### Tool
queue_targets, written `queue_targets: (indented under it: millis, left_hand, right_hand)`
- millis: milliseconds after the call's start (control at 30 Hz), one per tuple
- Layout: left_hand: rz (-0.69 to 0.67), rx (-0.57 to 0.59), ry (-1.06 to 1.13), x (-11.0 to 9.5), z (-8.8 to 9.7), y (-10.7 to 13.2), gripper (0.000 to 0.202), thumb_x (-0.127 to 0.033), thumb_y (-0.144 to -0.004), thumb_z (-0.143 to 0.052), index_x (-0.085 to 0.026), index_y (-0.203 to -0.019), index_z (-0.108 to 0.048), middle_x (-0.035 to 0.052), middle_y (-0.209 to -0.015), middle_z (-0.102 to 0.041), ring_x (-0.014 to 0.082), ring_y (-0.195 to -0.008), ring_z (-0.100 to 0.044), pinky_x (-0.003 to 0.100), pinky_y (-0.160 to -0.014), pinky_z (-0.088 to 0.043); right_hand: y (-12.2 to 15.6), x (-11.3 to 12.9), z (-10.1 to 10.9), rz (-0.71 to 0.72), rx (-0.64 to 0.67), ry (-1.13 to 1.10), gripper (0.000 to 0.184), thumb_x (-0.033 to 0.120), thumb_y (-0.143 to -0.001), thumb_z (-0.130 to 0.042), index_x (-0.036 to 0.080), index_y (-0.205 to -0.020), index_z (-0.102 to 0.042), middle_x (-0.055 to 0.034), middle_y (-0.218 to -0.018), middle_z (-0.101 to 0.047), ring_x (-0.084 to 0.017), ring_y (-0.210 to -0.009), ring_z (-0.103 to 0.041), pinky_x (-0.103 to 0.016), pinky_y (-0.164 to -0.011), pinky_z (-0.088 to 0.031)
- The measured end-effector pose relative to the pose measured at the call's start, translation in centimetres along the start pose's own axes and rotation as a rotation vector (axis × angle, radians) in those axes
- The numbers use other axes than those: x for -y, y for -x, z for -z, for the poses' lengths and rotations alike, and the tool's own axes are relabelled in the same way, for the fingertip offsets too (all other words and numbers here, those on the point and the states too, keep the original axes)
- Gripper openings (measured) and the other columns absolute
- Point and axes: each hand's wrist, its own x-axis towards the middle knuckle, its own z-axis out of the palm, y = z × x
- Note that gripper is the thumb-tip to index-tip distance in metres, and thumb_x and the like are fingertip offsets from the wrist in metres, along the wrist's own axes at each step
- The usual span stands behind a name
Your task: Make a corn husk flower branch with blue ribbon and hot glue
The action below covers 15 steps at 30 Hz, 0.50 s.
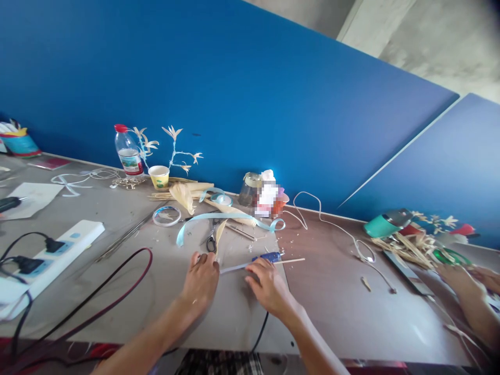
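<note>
My left hand (202, 277) is closed, its fingertips curled away from view, so what it holds cannot be made out. A pale dried husk strip (221, 234) runs down to its fingers, and black-handled scissors (211, 242) lie just beyond. My right hand (269, 285) is curled over a blue glue gun (270, 257), covering its handle; a black cord (261, 331) comes out below the wrist. Between both hands stretches a whitish glue stick (233, 269), its left end beside my left fingers. A thin wooden stick (291, 260) lies right of the gun.
Light blue ribbon (219, 215), a tape roll (166, 215), a yellow paper cup (159, 177) and a bottle (128, 151) stand or lie behind. A power strip (58, 255) is at left. At right are a green tumbler (386, 223) and another person's hands (459, 278).
</note>
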Motion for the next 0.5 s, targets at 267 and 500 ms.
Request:
queue_targets:
  millis: [267,500]
  left_hand:
    - [-0.016,0.018,0.065,1.9,1.8,2.3,0.027,-0.007,-0.08,-0.039,-0.016,-0.068,-0.062,0.0082,-0.08,-0.06,0.0189,-0.074,-0.056,0.044,-0.093,-0.029]
    - [0.041,-0.005,0.174,3.9,3.7,3.0,0.029,-0.016,-0.085,-0.038,-0.02,-0.07,-0.063,0.0037,-0.079,-0.06,0.0169,-0.075,-0.058,0.043,-0.091,-0.028]
  right_hand:
    - [0.9,0.9,-1.5,0.003,0.05,-0.025,0.017,0.012,-0.078,-0.056,0.021,-0.09,-0.064,-0.0052,-0.09,-0.062,-0.02,-0.087,-0.055,-0.032,-0.079,-0.044]
    - [-0.9,2.7,-1.7,0.1,0.105,0.148,0.018,0.019,-0.086,-0.049,0.021,-0.087,-0.066,-0.0055,-0.085,-0.063,-0.02,-0.084,-0.056,-0.032,-0.076,-0.042]
